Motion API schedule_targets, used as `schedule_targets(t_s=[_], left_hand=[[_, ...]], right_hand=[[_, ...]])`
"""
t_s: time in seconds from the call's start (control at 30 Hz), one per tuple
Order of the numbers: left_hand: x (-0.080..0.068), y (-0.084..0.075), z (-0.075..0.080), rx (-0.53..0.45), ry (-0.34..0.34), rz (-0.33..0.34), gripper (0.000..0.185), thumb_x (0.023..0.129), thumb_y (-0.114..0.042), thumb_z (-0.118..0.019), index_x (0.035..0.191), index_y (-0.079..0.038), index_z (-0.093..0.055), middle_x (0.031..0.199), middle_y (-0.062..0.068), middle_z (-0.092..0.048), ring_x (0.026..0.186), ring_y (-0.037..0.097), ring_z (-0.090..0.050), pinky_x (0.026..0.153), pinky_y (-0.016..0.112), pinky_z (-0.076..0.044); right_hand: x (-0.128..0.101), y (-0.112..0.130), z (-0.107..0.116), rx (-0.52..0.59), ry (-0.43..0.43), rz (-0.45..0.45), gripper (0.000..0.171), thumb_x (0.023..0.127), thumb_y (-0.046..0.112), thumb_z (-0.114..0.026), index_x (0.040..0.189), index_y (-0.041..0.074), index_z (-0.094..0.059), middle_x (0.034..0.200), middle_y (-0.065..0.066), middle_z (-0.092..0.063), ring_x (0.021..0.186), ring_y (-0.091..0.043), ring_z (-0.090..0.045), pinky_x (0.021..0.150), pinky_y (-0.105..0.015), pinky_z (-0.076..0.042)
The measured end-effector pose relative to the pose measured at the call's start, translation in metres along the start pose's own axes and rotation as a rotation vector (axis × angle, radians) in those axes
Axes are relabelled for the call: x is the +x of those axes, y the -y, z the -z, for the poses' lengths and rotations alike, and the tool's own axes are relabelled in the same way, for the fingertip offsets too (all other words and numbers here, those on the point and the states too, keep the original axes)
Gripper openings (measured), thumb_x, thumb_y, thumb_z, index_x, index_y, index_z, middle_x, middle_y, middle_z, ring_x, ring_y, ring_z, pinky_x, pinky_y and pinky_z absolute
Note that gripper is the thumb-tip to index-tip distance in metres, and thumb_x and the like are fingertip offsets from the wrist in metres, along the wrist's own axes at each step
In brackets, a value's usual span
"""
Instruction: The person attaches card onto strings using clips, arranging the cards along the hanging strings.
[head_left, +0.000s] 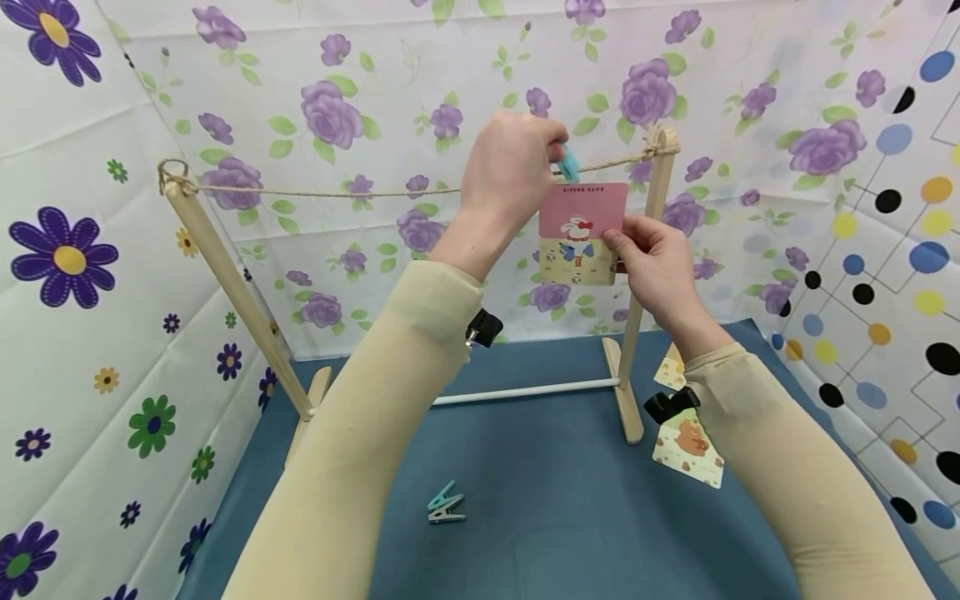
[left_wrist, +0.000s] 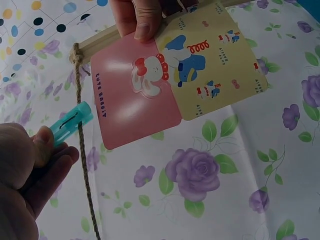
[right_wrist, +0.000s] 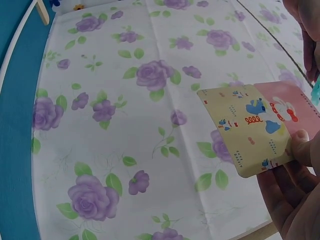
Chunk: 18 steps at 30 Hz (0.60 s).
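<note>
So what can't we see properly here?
- Head view: part of the thin tan twine rope, behind the left hand.
- Head view: parts of the pale patterned cards, behind the beige right sleeve.
- Right wrist view: the small turquoise clothespin, partly cut off by the right edge.
- All views: the back of the rectangular pink-and-yellow card, facing away.

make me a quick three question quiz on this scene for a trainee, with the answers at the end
1. Which hand pinches the turquoise clothespin by the rope?
2. True or false: the pink-and-yellow card lies flat on the blue cloth.
3. What colour is the low bar between the wooden posts? a) black b) white c) red

Key:
1. The left hand.
2. False; the right hand holds it up.
3. b) white.
</note>
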<state>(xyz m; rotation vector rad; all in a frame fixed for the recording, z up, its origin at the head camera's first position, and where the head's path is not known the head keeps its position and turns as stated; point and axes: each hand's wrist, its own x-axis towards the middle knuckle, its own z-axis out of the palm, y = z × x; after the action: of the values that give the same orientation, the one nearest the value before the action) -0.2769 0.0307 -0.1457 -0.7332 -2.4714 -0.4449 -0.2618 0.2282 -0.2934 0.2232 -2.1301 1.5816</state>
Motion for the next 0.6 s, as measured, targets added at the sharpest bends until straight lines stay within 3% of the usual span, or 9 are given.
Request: schedule_targets(t_s=[0.6], left_hand=[[0.0020, -0.0012, -0.0048, 0.081, 0.053, -0.018, 0.020, 0.110, -0.012, -0.063, 0.110, -0.014, -0.083, 0.108, -0.001, -0.080, 0.095, 0.008, -0.070, 0.080, 0.019, -0.052]], right_hand=[[0.0044, 0.0005, -0.0028, 0.019, -0.004, 0.005, 0.030, 0.107, 0.022, -0.068, 0.127, 0.001, -0.076, 0.106, -0.009, -0.076, 0.085, -0.014, -0.068, 0.073, -0.020, -0.060]])
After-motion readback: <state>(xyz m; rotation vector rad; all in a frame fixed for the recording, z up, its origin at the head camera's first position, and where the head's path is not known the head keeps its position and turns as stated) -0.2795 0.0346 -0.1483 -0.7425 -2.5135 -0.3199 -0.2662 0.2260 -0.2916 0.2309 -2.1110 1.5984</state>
